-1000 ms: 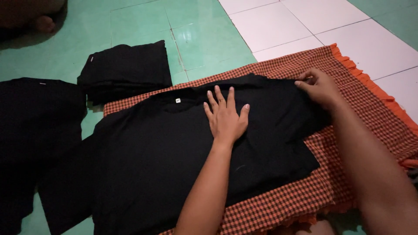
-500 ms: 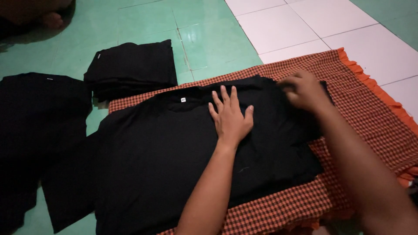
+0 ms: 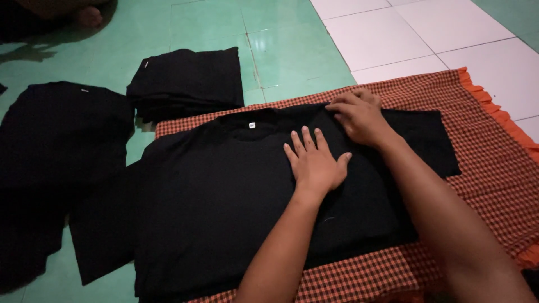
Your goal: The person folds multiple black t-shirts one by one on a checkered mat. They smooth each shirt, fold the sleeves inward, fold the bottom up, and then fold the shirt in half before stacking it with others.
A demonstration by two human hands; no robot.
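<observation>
At the far left a black T-shirt lies spread flat on the green floor tiles, its neck label facing up. Just right of it, higher in the view, sits a stack of folded black shirts, squared up on the same green tiles.

In the middle lies the black shirt being worked on, face down with a small white neck tag showing at the collar. Most of it rests on an orange-and-black checked cloth spread over the floor, while its left sleeve and edge hang off onto the green tiles.

The left hand lies palm down on the shirt's middle, fingers spread and straight, pressing the fabric flat; its grip is fully open and has hold of nothing. Just to the right and a little higher, the right hand is curled over the shirt's upper edge near the shoulder, fingers bent onto the cloth; whether it pinches the fabric or only presses it I cannot tell.

Beyond the checked cloth's frilled orange edge, at the upper right, the floor turns to white tiles.
</observation>
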